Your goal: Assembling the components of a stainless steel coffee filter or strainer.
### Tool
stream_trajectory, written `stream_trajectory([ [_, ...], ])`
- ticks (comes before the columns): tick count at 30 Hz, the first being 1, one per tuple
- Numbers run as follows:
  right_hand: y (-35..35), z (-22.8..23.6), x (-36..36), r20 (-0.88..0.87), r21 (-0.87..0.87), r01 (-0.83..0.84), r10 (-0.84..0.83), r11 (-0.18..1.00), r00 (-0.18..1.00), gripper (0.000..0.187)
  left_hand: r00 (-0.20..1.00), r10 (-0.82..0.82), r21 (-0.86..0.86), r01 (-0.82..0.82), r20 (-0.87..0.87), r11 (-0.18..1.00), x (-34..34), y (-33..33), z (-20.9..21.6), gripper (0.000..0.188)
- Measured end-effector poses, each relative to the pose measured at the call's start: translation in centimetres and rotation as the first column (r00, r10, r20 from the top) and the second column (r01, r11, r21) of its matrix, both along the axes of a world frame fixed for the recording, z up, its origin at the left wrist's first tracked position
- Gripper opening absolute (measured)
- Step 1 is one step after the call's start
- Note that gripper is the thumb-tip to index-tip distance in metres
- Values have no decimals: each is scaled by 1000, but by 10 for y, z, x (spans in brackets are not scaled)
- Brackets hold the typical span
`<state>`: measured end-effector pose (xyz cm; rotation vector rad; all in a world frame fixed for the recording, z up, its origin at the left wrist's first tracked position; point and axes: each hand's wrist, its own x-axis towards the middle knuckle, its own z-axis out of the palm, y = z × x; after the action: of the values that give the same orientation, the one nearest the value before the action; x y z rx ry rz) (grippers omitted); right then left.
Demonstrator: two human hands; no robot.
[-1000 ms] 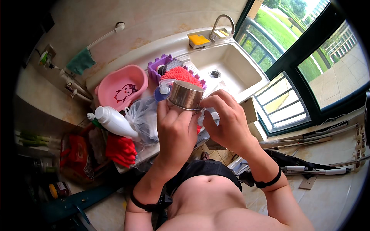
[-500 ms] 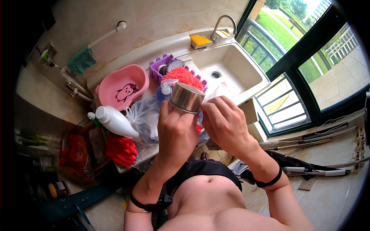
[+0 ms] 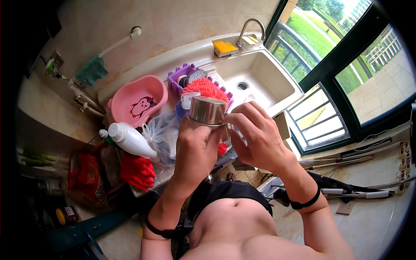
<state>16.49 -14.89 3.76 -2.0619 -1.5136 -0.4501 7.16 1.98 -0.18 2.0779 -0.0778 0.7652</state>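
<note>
My left hand (image 3: 197,151) is closed around a silver metal strainer basket (image 3: 208,110), cup-shaped with fine holes and a wide rim, its flat bottom facing up. My right hand (image 3: 260,138) meets the basket at the right of its rim, index finger and thumb bent around the edge. A shiny metal part shows below the rim between the hands; its shape is mostly hidden. Just beyond the basket are a coral-red chenille wash mitt (image 3: 206,87) and a pump bottle (image 3: 184,106) with a clear top.
A white sink (image 3: 260,71) with a faucet (image 3: 251,26) stands at the back right. On the counter to the left are a purple basket (image 3: 177,78), a pink basin (image 3: 125,102), a white bottle (image 3: 130,138), a clear plastic bag (image 3: 162,134) and red gloves (image 3: 136,171).
The strainer basket has tilted slightly and shifted a little down. My right thumb has spread away from the index finger, and a metal part below the rim has come into sight.
</note>
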Motion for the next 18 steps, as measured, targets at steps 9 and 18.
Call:
stream_trajectory([
  [9, -2, -2, 2, -101, 55, 26, -20, 998, 995, 33, 1000, 1, 28, -1, -11, 1000, -1, 1, 4, 15],
  [18, 0, 8, -7, 21, 143, 88, -92, 986, 996, 22, 1000, 20, 36, -20, 14, 999, -3, -4, 7, 10],
])
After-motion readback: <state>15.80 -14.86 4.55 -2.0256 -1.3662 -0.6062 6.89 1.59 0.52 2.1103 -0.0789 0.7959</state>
